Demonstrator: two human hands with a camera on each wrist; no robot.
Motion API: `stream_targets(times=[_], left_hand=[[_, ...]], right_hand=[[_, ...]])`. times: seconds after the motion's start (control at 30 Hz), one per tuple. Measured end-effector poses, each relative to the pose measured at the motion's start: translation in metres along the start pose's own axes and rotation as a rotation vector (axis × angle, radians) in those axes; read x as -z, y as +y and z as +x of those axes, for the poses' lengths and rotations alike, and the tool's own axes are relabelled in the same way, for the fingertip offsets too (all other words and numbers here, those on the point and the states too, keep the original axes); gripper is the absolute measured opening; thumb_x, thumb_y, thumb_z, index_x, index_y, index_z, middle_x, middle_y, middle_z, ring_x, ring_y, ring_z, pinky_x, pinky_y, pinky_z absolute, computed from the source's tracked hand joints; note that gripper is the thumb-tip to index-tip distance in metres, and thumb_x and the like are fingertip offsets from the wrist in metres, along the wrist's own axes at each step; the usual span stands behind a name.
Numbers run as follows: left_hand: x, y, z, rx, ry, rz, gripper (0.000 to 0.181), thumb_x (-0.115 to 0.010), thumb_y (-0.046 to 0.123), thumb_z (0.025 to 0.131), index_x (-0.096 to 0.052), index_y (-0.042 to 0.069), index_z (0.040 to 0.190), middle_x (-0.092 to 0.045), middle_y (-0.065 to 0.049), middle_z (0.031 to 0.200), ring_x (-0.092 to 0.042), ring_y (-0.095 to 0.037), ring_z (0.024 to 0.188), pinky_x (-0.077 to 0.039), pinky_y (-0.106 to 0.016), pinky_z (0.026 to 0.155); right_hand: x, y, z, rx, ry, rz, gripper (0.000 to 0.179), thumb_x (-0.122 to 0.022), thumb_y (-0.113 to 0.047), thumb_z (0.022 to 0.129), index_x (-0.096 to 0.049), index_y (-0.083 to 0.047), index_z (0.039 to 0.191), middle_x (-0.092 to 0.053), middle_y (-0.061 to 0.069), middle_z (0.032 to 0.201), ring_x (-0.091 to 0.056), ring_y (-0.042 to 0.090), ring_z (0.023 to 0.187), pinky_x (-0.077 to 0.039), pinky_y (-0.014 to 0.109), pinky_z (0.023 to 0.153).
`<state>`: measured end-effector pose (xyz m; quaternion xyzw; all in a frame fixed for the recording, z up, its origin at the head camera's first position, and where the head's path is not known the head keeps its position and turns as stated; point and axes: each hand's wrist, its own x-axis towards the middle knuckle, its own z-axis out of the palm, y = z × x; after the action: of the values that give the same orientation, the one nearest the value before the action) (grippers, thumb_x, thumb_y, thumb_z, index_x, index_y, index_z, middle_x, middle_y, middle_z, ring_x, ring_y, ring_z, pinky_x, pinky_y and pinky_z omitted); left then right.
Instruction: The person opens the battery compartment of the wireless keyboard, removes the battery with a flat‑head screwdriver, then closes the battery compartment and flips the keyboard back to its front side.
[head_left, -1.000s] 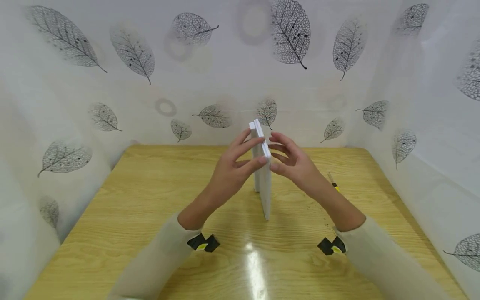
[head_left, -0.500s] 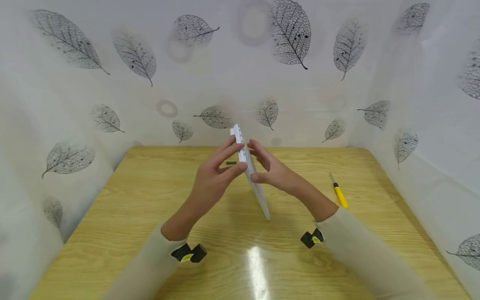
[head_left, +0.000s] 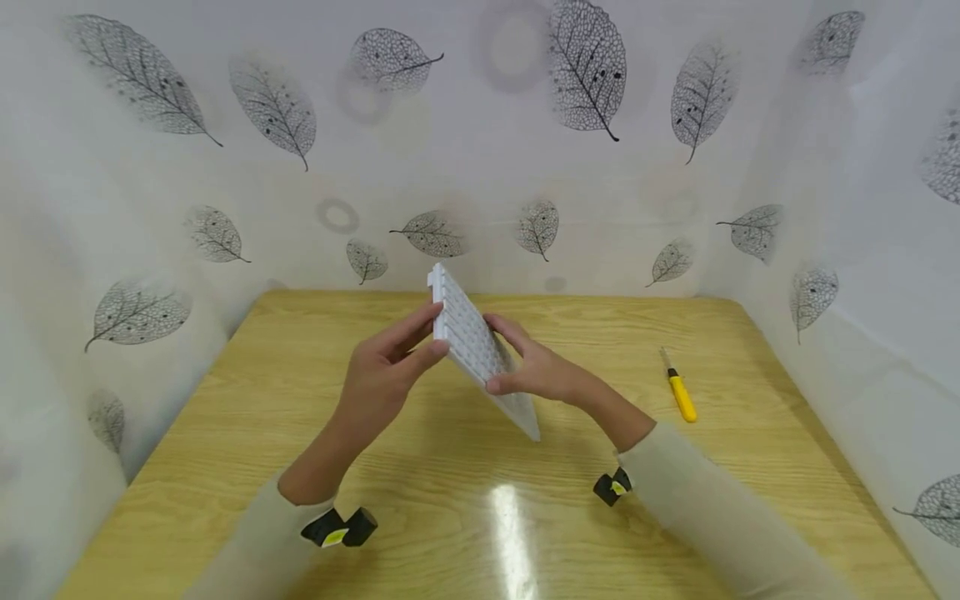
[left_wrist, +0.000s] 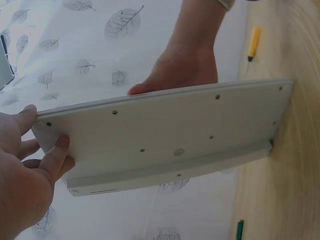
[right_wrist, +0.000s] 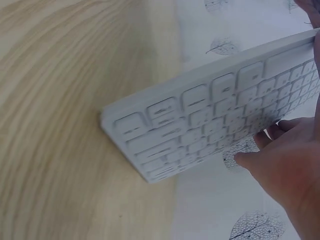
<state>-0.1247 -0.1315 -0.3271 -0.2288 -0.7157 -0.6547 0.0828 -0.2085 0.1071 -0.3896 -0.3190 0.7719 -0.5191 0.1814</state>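
A white keyboard point(head_left: 474, 337) stands tilted on one short end, its raised end leaning left. Its keys point(right_wrist: 200, 117) face the right hand; several small screws dot the plain underside point(left_wrist: 165, 132) in the left wrist view. The left hand point(head_left: 381, 373) pinches the raised end, thumb and fingers on opposite faces. Across the key side, the right hand point(head_left: 551, 372) holds the keyboard between its long edges, thumb at the near edge and fingers at the far one. The lower end meets the table point(head_left: 600, 508) in the head view.
To the right on the table lies a screwdriver point(head_left: 681, 395) with a yellow handle. A small green object point(left_wrist: 240, 230) shows at the bottom of the left wrist view. Behind the table hangs a white leaf-patterned curtain point(head_left: 480, 150).
The keyboard has tipped from nearly upright to leaning left, bringing its keys into view. Both hands moved left and down with it, and the right arm uncovered the screwdriver.
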Motion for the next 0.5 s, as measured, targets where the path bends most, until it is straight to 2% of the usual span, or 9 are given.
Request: stream_targets(times=[0.17,0.4,0.5], left_hand=[[0.014,-0.004,-0.011,0.035,0.034,0.017,0.044,-0.063,0.015,0.091,-0.054,0.017,0.134,-0.052,-0.002,0.137,-0.053,-0.019,0.121,-0.047,-0.029,0.09],[0.028,-0.01,-0.022,0.083,0.092,0.028,0.04,-0.064,0.016,0.091,-0.058,0.012,0.13,-0.058,-0.007,0.13,-0.057,-0.02,0.117,-0.047,-0.028,0.09],[0.032,-0.014,-0.027,0.113,0.097,0.037,0.04,-0.064,0.018,0.09,-0.059,0.013,0.129,-0.059,-0.006,0.128,-0.058,-0.019,0.115,-0.048,-0.028,0.089]], right_hand=[[-0.005,0.014,-0.002,-0.025,-0.007,-0.087,0.114,-0.079,-0.057,0.065,-0.011,-0.031,0.152,-0.006,0.0,0.156,-0.015,0.026,0.14,-0.022,0.056,0.106],[-0.009,0.027,-0.003,-0.031,-0.018,-0.193,0.123,-0.077,-0.062,0.063,-0.003,-0.024,0.153,-0.001,0.005,0.156,-0.013,0.028,0.14,-0.022,0.056,0.107],[-0.009,0.031,-0.002,-0.04,-0.017,-0.223,0.121,-0.08,-0.054,0.066,-0.001,-0.024,0.153,0.001,0.004,0.157,-0.011,0.027,0.141,-0.02,0.054,0.109]])
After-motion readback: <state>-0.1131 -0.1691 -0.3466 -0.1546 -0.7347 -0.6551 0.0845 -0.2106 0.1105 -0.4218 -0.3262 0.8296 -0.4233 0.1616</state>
